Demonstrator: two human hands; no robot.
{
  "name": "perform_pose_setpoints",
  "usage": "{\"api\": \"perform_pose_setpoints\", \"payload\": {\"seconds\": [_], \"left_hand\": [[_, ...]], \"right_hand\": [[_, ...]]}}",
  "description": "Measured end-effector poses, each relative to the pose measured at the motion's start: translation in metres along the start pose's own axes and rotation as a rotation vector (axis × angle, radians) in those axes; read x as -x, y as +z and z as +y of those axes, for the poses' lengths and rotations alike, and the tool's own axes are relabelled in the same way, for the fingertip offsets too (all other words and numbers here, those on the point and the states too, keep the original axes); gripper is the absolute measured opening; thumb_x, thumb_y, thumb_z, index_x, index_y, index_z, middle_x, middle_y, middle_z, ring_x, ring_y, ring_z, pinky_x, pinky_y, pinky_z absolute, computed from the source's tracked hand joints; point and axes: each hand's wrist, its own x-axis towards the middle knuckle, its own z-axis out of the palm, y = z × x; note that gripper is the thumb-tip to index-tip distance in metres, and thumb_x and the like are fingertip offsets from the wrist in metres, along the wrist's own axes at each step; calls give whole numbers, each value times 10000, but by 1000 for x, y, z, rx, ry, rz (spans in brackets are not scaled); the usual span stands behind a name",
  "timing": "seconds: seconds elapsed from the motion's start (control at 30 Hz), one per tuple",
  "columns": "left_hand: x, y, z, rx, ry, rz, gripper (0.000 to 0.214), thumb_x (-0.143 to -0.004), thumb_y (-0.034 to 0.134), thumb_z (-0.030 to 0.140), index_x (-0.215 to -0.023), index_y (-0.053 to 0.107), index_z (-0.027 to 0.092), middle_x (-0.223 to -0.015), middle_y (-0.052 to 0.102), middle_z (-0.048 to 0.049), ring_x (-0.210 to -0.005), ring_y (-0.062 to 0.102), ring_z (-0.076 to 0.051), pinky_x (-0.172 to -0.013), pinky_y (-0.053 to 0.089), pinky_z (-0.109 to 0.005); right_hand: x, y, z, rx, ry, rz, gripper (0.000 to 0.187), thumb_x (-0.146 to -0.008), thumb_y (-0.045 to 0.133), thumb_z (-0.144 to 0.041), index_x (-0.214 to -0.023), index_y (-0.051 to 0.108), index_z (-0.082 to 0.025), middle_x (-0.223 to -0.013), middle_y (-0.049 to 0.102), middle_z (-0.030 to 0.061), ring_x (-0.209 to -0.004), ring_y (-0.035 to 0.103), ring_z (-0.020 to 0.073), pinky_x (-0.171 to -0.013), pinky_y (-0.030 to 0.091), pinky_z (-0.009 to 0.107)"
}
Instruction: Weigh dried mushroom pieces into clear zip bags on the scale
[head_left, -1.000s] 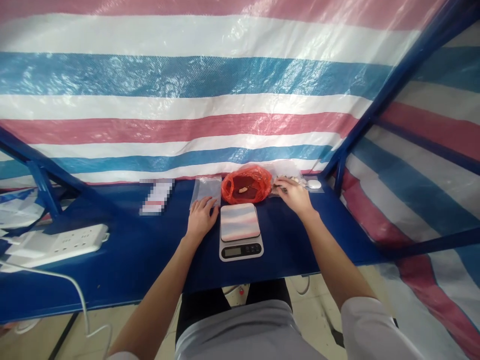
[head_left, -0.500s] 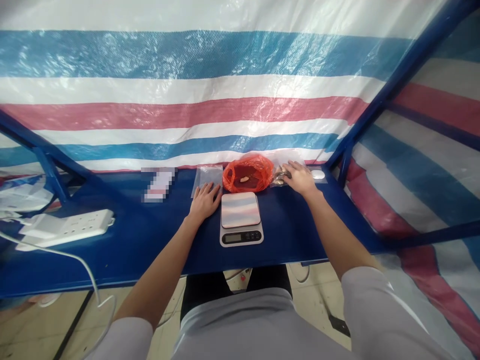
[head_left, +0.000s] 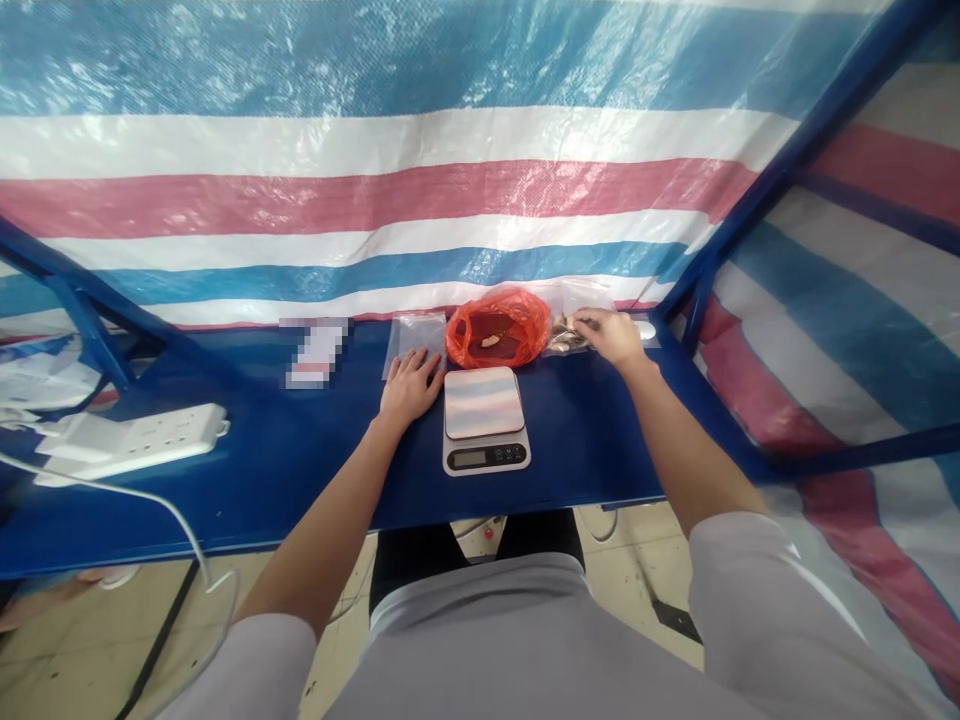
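A kitchen scale (head_left: 484, 402) on the blue bench (head_left: 300, 470) serves as the landmark; its display panel faces the person. Just behind the scale sits a red plastic bag (head_left: 535, 322), its mouth spread wide, with a small pale piece (head_left: 490, 341) visible inside. Behind and to the right of the scale lies a clear bag of pieces (head_left: 561, 346), the contents brownish and pale, too small to identify. The right hand (head_left: 613, 337) reaches to these contents from the right, fingers bent and fingertips at the pieces; whether its grip is closed on one cannot be told. Farther right of the scale, partly behind this hand, is a white oval object (head_left: 646, 328). Just left of the scale, the left hand (head_left: 411, 385) lies palm down, fingers spread, its grip released; the fingertips overlap the near edge of a flat clear bag (head_left: 416, 333), behind and left of the scale. Well to the scale's left are a blurred card (head_left: 319, 355) and, farther out, a white power strip (head_left: 176, 428). A striped plastic sheet (head_left: 375, 200) hangs behind the scale.
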Motion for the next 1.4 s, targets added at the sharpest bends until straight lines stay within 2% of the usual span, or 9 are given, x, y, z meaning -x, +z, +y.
{"api": "perform_pose_setpoints", "payload": {"seconds": [0.2, 0.4, 0.57, 0.73, 0.93, 1.17, 1.3, 1.4], "left_hand": [[0, 2, -2, 43, 1, 24, 455, -983, 441, 423, -1362, 624, 251, -1510, 519, -93, -1439, 423, -327, -1212, 275, -547], [1, 1, -1, 27, -3, 23, 455, -982, 446, 417, -1357, 627, 232, -1513, 517, -97, -1440, 424, -315, -1219, 269, -516], [1, 2, -2, 24, -2, 26, 456, -983, 441, 409, -1355, 628, 222, -1506, 522, -111, -1438, 426, -319, -1214, 275, -530], [1, 3, -4, 33, 1, 36, 437, -975, 458, 407, -1349, 630, 260, -1503, 529, -92, -1431, 437, -317, -1204, 291, -541], [1, 4, -5, 18, 9, 41, 452, -982, 434, 413, -1348, 631, 236, -1497, 532, -112, -1433, 435, -313, -1204, 292, -532], [1, 5, -5, 19, 17, 68, 428, -973, 446, 400, -1319, 646, 247, -1476, 555, -108, -1416, 457, -314, -1194, 305, -544], [1, 2, -4, 46, 21, 106, 426, -964, 458, 386, -1298, 653, 207, -1477, 545, -145, -1432, 432, -334, -1195, 288, -573], [1, -2, -5, 85, 17, 174, 395, -946, 481, 358, -1272, 656, 221, -1454, 570, -126, -1433, 433, -319, -1204, 287, -553]], "right_hand": [[-4, 2, 1, 44, -96, -30, 346, -872, 664, -383, -1211, 718, -343, -1278, 712, -10, -1066, 682, 271, -844, 521, 352], [-7, 1, 1, 145, -96, -65, 341, -884, 647, -360, -1217, 717, -332, -1253, 720, 25, -1044, 684, 287, -827, 525, 373], [-8, 1, 4, 157, -134, -16, 307, -881, 651, -335, -1176, 731, -315, -1273, 711, 21, -1055, 684, 275, -828, 513, 355], [-8, 3, 9, 128, -149, 15, 259, -892, 641, -340, -1124, 751, -306, -1157, 759, 23, -972, 706, 249, -779, 503, 329], [-7, 2, 10, 89, -139, 50, 228, -909, 624, -341, -1066, 780, -285, -1149, 768, 27, -1005, 722, 272, -812, 521, 350], [-8, -4, 2, -136, -121, 195, 191, -880, 626, -306, -941, 800, -255, -1132, 772, 25, -1011, 733, 275, -890, 539, 359], [-6, -9, -13, -395, -73, 270, 184, -832, 671, -328, -912, 802, -227, -1047, 790, 43, -985, 739, 275, -932, 543, 377], [0, -6, -30, -644, -18, 293, 258, -795, 703, -418, -902, 799, -204, -991, 795, 58, -935, 742, 274, -916, 560, 403]]}}
